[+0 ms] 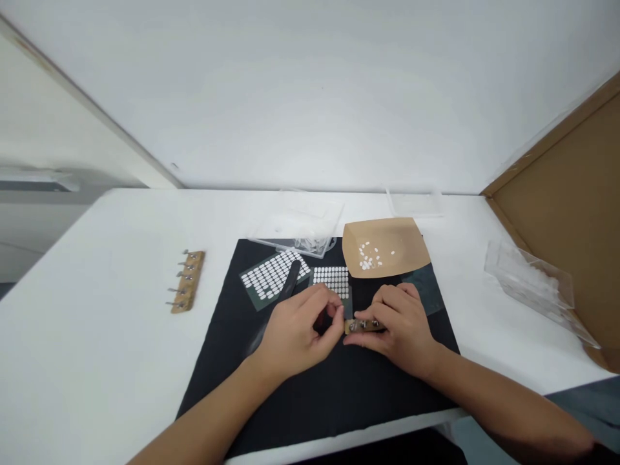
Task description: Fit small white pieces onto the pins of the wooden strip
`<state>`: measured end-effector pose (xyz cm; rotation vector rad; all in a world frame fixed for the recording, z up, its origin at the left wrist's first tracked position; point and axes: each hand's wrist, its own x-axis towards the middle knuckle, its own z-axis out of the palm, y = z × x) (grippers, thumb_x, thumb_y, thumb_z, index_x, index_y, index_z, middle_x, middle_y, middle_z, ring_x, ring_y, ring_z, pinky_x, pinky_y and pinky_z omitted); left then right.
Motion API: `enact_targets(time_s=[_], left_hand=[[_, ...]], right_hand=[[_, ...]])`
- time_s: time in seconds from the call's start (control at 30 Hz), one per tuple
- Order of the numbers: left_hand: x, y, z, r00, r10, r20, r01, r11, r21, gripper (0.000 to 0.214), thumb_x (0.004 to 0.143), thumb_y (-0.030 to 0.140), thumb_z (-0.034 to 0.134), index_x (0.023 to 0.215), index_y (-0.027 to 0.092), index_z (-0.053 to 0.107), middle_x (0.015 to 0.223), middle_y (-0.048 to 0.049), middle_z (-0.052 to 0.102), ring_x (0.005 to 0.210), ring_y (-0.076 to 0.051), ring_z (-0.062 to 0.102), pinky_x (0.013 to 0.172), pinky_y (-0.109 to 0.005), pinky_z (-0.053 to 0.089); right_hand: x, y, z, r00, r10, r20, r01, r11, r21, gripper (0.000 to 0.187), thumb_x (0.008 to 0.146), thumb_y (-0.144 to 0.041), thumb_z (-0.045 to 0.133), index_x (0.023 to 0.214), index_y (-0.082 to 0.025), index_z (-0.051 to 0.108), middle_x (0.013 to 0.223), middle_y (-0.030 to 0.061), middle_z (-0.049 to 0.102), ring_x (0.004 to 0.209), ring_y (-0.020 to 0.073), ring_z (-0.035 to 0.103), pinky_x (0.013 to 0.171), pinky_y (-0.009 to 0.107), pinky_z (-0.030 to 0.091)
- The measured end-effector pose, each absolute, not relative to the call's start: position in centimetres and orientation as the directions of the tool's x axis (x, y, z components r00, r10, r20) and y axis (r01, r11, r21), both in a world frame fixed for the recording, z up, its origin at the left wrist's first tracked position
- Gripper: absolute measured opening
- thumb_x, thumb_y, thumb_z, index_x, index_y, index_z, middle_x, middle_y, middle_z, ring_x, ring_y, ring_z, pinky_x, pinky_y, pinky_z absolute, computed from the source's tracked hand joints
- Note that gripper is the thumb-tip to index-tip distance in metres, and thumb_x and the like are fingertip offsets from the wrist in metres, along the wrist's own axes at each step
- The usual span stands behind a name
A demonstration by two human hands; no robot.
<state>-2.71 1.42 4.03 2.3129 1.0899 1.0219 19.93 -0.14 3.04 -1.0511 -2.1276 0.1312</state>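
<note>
Wooden strip [357,327] with small metal fittings along it is at the clock's centre, above the black mat [300,420], with 12 toward the wall. The right hand [405,330] grips it between thumb and fingers, covering its 3 o'clock end. The left hand [303,328] has thumb and fingertips pinched together at the strip's 9 o'clock end; I cannot tell whether anything tiny is between them.

The likeliest trouble is a slip: the strip is narrow, so uneven pressure from the left fingertips could twist it in the right grip. A sideways sweep of the left wrist might also drag the black-handled tool [292,279] across the sheet of white ovals [271,274] at 10 o'clock.

At 1 o'clock, the brown tray [409,242] holds loose white ovals [368,264]; a knock from the right knuckles might scatter them. At 11, a clear box [268,227] contains pale looped pieces [312,245]. Near 3, another clear box [526,271] has whitish contents, too blurred to identify.
</note>
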Motion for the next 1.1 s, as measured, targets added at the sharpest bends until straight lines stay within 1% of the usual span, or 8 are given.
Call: enact_targets(time_s=[0.2,0.33,0.37,0.5,0.67,0.83,1.03,1.1], left_hand=[[-2.8,1.1,4.3,0.430,0.775,0.464,0.492,-0.631,0.599,0.014,0.095,0.017,0.063,0.109,0.019,0.061,0.095,-0.0037,0.069,0.060,-0.009,0.055,0.056,-0.023,0.046],[-2.7,1.2,4.5,0.456,0.775,0.437,0.480,-0.628,0.613,0.005,0.095,0.019,0.063,0.100,0.019,0.062,0.087,-0.0018,0.068,0.057,-0.009,0.053,0.054,-0.023,0.044],[-2.7,1.3,4.5,0.460,0.777,0.430,0.475,-0.625,0.619,0.001,0.096,0.019,0.063,0.097,0.020,0.063,0.084,-0.0011,0.068,0.057,-0.010,0.054,0.055,-0.023,0.044],[-2.8,1.5,4.5,0.507,0.757,0.412,0.418,-0.634,0.651,0.009,0.097,0.018,0.063,0.089,0.020,0.066,0.078,-0.0011,0.068,0.063,-0.012,0.060,0.060,-0.024,0.048],[-3.4,1.5,4.8,0.580,0.721,0.379,0.397,-0.656,0.642,0.007,0.097,0.018,0.064,0.093,0.020,0.069,0.080,-0.0038,0.070,0.070,-0.015,0.065,0.062,-0.025,0.050],[-3.9,1.7,5.2,0.646,0.681,0.346,0.362,-0.672,0.646,0.013,0.095,0.014,0.062,0.096,0.020,0.073,0.087,-0.0067,0.073,0.076,-0.018,0.070,0.068,-0.027,0.055],[-3.9,1.7,5.3,0.693,0.602,0.396,0.297,-0.739,0.604,0.020,0.094,0.012,0.063,0.108,0.018,0.076,0.101,-0.0084,0.074,0.081,-0.017,0.072,0.067,-0.025,0.057],[-3.7,1.8,5.3,0.721,0.563,0.404,0.285,-0.772,0.568,0.019,0.096,0.013,0.062,0.107,0.018,0.076,0.104,-0.0082,0.074,0.080,-0.016,0.072,0.066,-0.025,0.056]], right_hand=[[19.5,-0.5,2.6,-0.387,0.738,0.553,0.671,0.637,-0.381,0.033,0.093,-0.051,0.084,0.086,-0.021,0.070,0.079,-0.0011,0.067,0.074,0.0154,0.060,0.077,0.037,0.032],[19.4,-0.5,2.5,-0.385,0.740,0.552,0.685,0.630,-0.366,0.034,0.092,-0.050,0.085,0.084,-0.021,0.070,0.077,-0.0015,0.066,0.071,0.0153,0.057,0.076,0.037,0.031],[19.4,-0.4,2.6,-0.386,0.742,0.548,0.688,0.628,-0.365,0.034,0.092,-0.051,0.084,0.083,-0.021,0.069,0.077,-0.0015,0.066,0.071,0.0154,0.057,0.075,0.037,0.031],[19.4,-0.5,2.6,-0.384,0.751,0.538,0.689,0.621,-0.375,0.036,0.093,-0.052,0.083,0.083,-0.021,0.068,0.076,-0.0013,0.066,0.072,0.0154,0.058,0.076,0.036,0.031],[19.3,-0.5,2.4,-0.373,0.747,0.550,0.679,0.624,-0.387,0.036,0.094,-0.052,0.082,0.084,-0.021,0.069,0.076,-0.0013,0.066,0.072,0.0155,0.059,0.077,0.036,0.032],[19.3,-0.5,2.2,-0.365,0.764,0.532,0.685,0.608,-0.402,0.034,0.094,-0.052,0.083,0.085,-0.021,0.070,0.077,-0.0013,0.066,0.073,0.0161,0.059,0.077,0.037,0.032],[19.3,-0.4,2.1,-0.364,0.765,0.531,0.693,0.603,-0.395,0.032,0.096,-0.048,0.081,0.082,-0.021,0.069,0.075,-0.0019,0.065,0.072,0.0159,0.057,0.076,0.037,0.032],[19.4,-0.4,2.0,-0.370,0.772,0.517,0.698,0.598,-0.394,0.031,0.095,-0.046,0.082,0.081,-0.021,0.069,0.076,-0.0019,0.065,0.072,0.0161,0.057,0.076,0.037,0.031]])
